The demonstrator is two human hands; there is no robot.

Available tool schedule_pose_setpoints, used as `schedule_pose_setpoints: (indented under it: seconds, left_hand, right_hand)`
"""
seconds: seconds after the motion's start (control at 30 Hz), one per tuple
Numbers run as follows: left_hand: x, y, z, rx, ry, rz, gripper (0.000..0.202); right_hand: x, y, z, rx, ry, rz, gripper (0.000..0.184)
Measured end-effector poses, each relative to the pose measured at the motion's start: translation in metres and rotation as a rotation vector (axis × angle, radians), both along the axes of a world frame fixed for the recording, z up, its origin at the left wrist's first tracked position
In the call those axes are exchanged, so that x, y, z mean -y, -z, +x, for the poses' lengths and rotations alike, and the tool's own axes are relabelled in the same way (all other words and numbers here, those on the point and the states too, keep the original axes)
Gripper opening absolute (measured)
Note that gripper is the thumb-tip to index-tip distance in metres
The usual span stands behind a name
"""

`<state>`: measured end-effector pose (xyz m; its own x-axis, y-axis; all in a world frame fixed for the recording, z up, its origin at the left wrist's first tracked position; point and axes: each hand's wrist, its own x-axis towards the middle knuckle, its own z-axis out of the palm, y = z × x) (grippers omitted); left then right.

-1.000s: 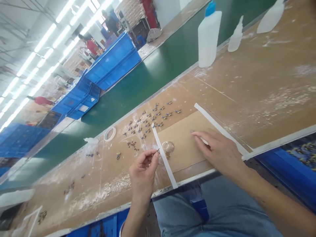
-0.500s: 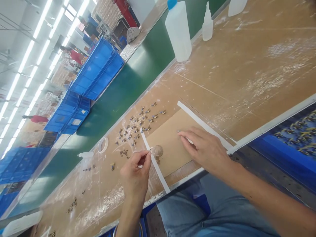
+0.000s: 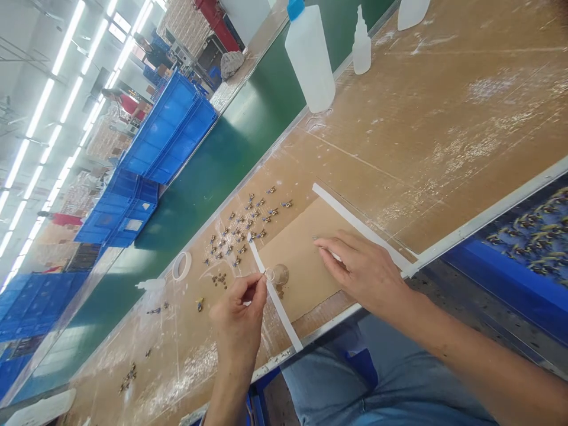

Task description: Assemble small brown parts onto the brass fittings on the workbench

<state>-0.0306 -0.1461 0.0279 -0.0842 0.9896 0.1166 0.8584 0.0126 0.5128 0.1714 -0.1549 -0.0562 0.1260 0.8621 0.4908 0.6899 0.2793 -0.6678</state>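
Observation:
My left hand (image 3: 239,316) is pinched on a thin pin-like piece whose tip reaches a small clear dish (image 3: 280,274). The dish sits on a tan card (image 3: 306,260) framed by two white strips (image 3: 275,299). My right hand (image 3: 361,269) lies on the card, fingers stretched forward and close together, touching the far white strip (image 3: 355,222). Several tiny blue-and-gold parts (image 3: 244,228) are spread beyond the card, with a cluster of small brown beads (image 3: 219,278) to the left of the near strip.
A tape roll (image 3: 181,265) and small glue bottle (image 3: 151,285) lie at left. A tall white bottle (image 3: 309,56) and smaller bottles (image 3: 361,41) stand at the back beside a green conveyor belt (image 3: 222,171). Blue crates (image 3: 168,127) sit beyond it; people work far off.
My left hand has brought the pinched piece from beside the near strip to the dish. The camera view shifted left; my right hand stayed on the card.

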Motion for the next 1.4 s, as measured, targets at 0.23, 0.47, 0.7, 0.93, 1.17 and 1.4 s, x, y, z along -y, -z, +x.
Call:
schedule_pose_setpoints:
  seconds: [0.23,0.47,0.7,0.93,1.17,1.4]
  left_hand:
    - [0.034,-0.016,-0.027,0.129,-0.268,0.091,0.023]
    - [0.060,0.017,-0.076,0.347,-0.440,-0.001,0.030]
    - [0.054,0.034,-0.082,0.450,-0.483,-0.022,0.027]
    - [0.052,0.035,-0.087,0.408,-0.440,-0.084,0.028]
    - [0.049,0.034,-0.084,0.343,-0.427,-0.090,0.028]
    - [0.046,0.029,-0.080,0.277,-0.410,-0.110,0.025]
  right_hand:
    - [0.004,0.002,0.003,-0.065,-0.037,-0.020,0.020]
    - [0.005,0.004,0.004,-0.013,-0.045,0.049,0.017]
    - [0.007,0.002,0.004,0.087,-0.002,0.071,0.015]
    - [0.007,0.002,0.004,0.106,0.015,0.020,0.015]
    - [0.007,0.002,0.005,0.094,0.024,0.013,0.016]
    - [0.007,-0.001,0.005,0.072,0.016,-0.035,0.016]
